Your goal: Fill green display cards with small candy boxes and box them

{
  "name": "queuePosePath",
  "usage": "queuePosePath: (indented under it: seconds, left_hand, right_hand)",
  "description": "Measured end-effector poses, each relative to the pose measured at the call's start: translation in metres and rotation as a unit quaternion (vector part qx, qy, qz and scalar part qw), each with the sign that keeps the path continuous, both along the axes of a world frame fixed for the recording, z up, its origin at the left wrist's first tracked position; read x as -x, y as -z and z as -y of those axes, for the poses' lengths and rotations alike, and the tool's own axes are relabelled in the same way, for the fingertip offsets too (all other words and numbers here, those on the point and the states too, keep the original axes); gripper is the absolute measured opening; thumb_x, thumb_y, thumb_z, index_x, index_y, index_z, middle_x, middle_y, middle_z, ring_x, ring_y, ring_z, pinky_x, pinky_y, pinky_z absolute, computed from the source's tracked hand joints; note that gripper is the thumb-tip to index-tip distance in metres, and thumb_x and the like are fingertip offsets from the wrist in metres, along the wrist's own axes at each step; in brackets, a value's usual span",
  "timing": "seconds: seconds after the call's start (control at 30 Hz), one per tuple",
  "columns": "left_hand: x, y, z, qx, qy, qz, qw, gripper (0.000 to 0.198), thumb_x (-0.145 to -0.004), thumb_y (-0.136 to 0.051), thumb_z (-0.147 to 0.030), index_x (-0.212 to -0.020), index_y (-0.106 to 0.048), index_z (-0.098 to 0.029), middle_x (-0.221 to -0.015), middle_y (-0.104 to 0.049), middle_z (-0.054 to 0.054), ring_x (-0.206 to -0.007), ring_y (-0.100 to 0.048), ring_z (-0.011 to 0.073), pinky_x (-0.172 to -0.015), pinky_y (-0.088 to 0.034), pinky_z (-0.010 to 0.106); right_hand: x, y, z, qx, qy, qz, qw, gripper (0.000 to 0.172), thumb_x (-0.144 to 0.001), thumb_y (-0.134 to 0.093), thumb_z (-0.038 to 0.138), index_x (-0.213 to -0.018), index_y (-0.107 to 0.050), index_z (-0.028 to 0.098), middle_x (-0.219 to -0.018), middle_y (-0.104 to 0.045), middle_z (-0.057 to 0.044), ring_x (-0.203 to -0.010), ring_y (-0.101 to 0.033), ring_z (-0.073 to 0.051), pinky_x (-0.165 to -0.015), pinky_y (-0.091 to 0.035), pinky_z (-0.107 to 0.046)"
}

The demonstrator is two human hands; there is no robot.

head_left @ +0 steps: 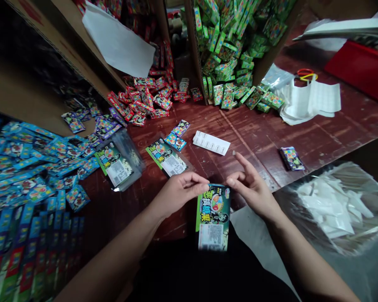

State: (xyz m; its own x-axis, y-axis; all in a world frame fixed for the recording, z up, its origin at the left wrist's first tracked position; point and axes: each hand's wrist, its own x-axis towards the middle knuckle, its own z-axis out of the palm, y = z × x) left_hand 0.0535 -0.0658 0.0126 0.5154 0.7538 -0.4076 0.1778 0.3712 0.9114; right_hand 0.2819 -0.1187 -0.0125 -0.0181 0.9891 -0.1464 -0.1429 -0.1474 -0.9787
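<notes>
A green-and-black printed candy pouch [213, 218] hangs upright at the table's front edge, with a pale label on its lower half. My left hand [179, 191] pinches its top left corner between thumb and fingers. Thumb and a bent finger of my right hand [250, 184] grip the top right corner, while the index finger points up and away. Something small and pale shows at that fingertip; I cannot tell what. Just beyond lies a white sticker sheet [211, 142]. Two small candy packets [176, 141] rest beside another printed pouch [166, 156].
Heaps of red packets [144, 100], green packets [229, 50] and blue packets [34, 167] spill from cardboard boxes. A clear-sleeved pouch stack [116, 161] lies left. Dark packets [292, 158] sit near the right edge, above a plastic bag [336, 205] of white scraps. Scissors [306, 75] lie behind.
</notes>
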Motion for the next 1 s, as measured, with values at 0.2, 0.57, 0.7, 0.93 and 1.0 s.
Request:
queuePosePath:
  seconds: [0.2,0.57,0.7,0.93,1.0]
  left_hand:
    - [-0.001,0.007,0.014,-0.042,-0.045,-0.007,0.998,0.019,-0.081,-0.076,-0.028,-0.096,-0.071,-0.018,-0.1,-0.075,0.004,-0.094,-0.069,0.0179,-0.09,-0.053,0.035]
    - [0.003,0.007,0.035,-0.086,-0.078,-0.007,0.993,0.017,-0.082,-0.072,-0.026,-0.098,-0.075,-0.018,-0.099,-0.077,0.007,-0.092,-0.072,0.0216,-0.086,-0.056,0.035]
    - [0.004,0.014,0.062,-0.104,-0.121,0.014,0.987,0.021,-0.082,-0.073,-0.027,-0.1,-0.076,-0.016,-0.099,-0.077,0.01,-0.09,-0.072,0.0219,-0.084,-0.057,0.035]
    - [0.11,-0.05,0.102,-0.266,-0.374,-0.128,0.879,0.04,-0.088,-0.07,-0.033,-0.127,-0.065,-0.027,-0.136,-0.065,0.007,-0.12,-0.063,0.0244,-0.106,-0.048,0.04]
    - [0.17,-0.083,0.133,-0.3,-0.528,-0.227,0.761,0.04,-0.09,-0.068,-0.037,-0.129,-0.062,-0.029,-0.143,-0.058,0.005,-0.135,-0.05,0.0259,-0.117,-0.036,0.043]
  right_hand:
    - [-0.018,-0.022,-0.004,-0.092,-0.046,0.14,0.985,0.033,-0.095,-0.064,0.039,-0.127,-0.061,0.03,-0.109,-0.067,-0.005,-0.106,-0.063,-0.02,-0.095,-0.052,-0.038]
    - [0.006,-0.035,-0.021,-0.187,-0.207,0.376,0.884,0.029,-0.089,-0.068,0.032,-0.118,-0.061,0.029,-0.111,-0.063,-0.007,-0.097,-0.065,-0.023,-0.084,-0.055,-0.039]
    - [-0.001,-0.011,-0.005,-0.239,-0.234,0.379,0.863,0.012,-0.093,-0.063,0.041,-0.098,-0.071,0.034,-0.103,-0.07,-0.006,-0.093,-0.07,-0.025,-0.079,-0.058,-0.039]
    - [0.11,-0.023,-0.082,-0.231,-0.296,0.262,0.889,0.026,-0.09,-0.062,0.055,-0.105,-0.073,0.038,-0.108,-0.076,-0.006,-0.098,-0.072,-0.029,-0.09,-0.057,-0.043]
    - [0.194,-0.051,-0.101,-0.241,-0.294,0.209,0.901,0.029,-0.094,-0.056,0.052,-0.105,-0.073,0.031,-0.11,-0.075,-0.006,-0.102,-0.069,-0.027,-0.095,-0.053,-0.043]
